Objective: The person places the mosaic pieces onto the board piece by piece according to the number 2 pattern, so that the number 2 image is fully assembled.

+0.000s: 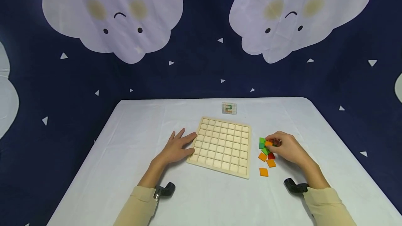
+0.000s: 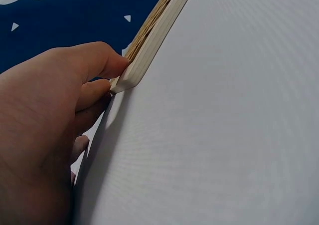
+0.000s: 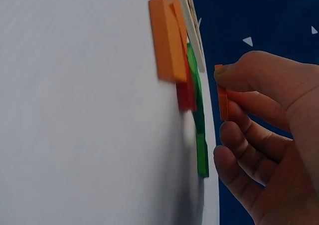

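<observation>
The thumb and fingertips of the right hand (image 1: pixel 287 145) are pinched together on an orange tile (image 3: pixel 223 98); which fingers press its far side, I cannot tell fully. In the right wrist view this tile looks lifted off the table. Such a small, flat piece gives little to grasp, so a fingertip hold seems natural.

The left hand (image 1: pixel 177 148) has its fingers spread apart, not closed around anything. Its thumb rests on the rim of the wooden board (image 1: pixel 220 145) near a corner, and the index finger touches the same left side further up. Probably this light contact is to keep the board from sliding.

The board lies flat between the two hands, slightly turned, its square cells without tiles. Just below and beside the right hand are green tiles (image 1: pixel 262 142), a red tile (image 1: pixel 271 156) and more orange tiles (image 1: pixel 271 163), close to the board's right side, perhaps for a short reach. Beyond the far edge of the board lies a small patterned card (image 1: pixel 229 108), where it can be seen without being covered by the arms.
</observation>
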`<action>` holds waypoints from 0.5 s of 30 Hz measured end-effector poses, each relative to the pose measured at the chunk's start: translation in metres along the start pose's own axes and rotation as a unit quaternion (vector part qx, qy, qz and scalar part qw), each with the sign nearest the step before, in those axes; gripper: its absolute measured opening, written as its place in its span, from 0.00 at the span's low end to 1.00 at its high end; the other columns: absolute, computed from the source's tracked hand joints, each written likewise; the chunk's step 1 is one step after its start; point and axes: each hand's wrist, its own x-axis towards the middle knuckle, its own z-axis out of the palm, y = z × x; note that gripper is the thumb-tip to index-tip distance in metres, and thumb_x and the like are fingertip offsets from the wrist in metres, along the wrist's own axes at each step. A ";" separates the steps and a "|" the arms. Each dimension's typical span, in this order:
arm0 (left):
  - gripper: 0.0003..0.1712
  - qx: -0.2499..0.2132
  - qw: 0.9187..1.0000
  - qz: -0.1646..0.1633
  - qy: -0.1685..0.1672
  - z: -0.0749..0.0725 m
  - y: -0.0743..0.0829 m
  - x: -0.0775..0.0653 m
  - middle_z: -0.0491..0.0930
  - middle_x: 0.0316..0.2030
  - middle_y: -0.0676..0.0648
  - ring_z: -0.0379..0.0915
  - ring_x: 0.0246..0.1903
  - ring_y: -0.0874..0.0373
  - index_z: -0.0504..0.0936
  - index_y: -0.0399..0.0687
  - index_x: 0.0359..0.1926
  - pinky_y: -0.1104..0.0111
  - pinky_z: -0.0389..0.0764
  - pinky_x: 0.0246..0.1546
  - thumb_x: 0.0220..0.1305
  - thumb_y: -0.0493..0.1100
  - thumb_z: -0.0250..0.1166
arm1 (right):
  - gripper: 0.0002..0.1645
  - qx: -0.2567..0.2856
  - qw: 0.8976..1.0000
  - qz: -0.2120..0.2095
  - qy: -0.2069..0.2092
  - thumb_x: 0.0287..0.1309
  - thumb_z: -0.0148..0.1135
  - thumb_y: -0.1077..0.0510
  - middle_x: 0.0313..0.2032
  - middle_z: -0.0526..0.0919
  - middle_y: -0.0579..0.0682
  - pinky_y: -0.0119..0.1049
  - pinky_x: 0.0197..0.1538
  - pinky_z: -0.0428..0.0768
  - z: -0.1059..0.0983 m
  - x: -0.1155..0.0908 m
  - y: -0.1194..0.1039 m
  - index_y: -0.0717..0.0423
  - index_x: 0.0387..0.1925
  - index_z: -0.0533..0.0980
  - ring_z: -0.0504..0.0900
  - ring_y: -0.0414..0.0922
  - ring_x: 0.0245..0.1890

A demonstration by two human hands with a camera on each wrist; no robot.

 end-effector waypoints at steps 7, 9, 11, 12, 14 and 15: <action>0.36 0.004 1.000 0.000 0.003 -0.001 0.003 -0.002 0.63 0.68 0.58 0.39 0.72 0.50 0.66 0.58 0.70 0.49 0.32 0.69 0.62 0.57 0.61 | 0.15 0.001 1.000 -0.020 -0.002 0.51 0.71 0.58 0.33 0.80 0.47 0.38 0.32 0.76 0.002 0.010 -0.007 0.57 0.42 0.83 0.74 0.45 0.31; 0.36 0.007 1.000 -0.001 0.001 -0.001 0.003 -0.002 0.62 0.68 0.58 0.39 0.72 0.51 0.65 0.59 0.70 0.49 0.32 0.69 0.62 0.58 0.61 | 0.16 -0.001 1.000 -0.020 -0.001 0.50 0.72 0.58 0.33 0.80 0.46 0.38 0.33 0.76 0.004 0.013 -0.008 0.57 0.43 0.83 0.74 0.45 0.31; 0.36 0.007 1.000 0.000 0.002 -0.001 0.003 -0.001 0.62 0.68 0.58 0.39 0.72 0.51 0.65 0.59 0.70 0.49 0.32 0.69 0.62 0.58 0.61 | 0.16 -0.002 1.000 -0.017 -0.003 0.51 0.71 0.57 0.33 0.79 0.45 0.39 0.34 0.76 0.005 0.017 -0.008 0.56 0.43 0.83 0.74 0.45 0.32; 0.36 0.007 1.000 0.001 0.002 0.000 0.002 -0.001 0.62 0.68 0.58 0.39 0.72 0.50 0.65 0.59 0.70 0.49 0.32 0.69 0.62 0.58 0.61 | 0.16 -0.002 1.000 -0.016 -0.004 0.51 0.71 0.57 0.34 0.79 0.45 0.39 0.34 0.76 0.006 0.019 -0.008 0.56 0.43 0.83 0.74 0.45 0.32; 0.36 0.011 1.000 0.003 0.003 0.000 0.002 -0.001 0.62 0.68 0.59 0.39 0.72 0.51 0.65 0.59 0.70 0.49 0.32 0.69 0.62 0.58 0.60 | 0.16 -0.003 1.000 -0.014 -0.006 0.51 0.71 0.57 0.34 0.79 0.44 0.39 0.35 0.76 0.007 0.022 -0.009 0.56 0.43 0.83 0.74 0.44 0.32; 0.36 0.012 1.000 0.004 0.003 0.001 0.001 0.000 0.62 0.68 0.59 0.39 0.72 0.50 0.65 0.60 0.70 0.49 0.32 0.69 0.62 0.58 0.60 | 0.16 -0.001 1.000 -0.015 -0.008 0.51 0.71 0.56 0.34 0.79 0.44 0.39 0.35 0.77 0.007 0.023 -0.009 0.56 0.44 0.83 0.74 0.44 0.32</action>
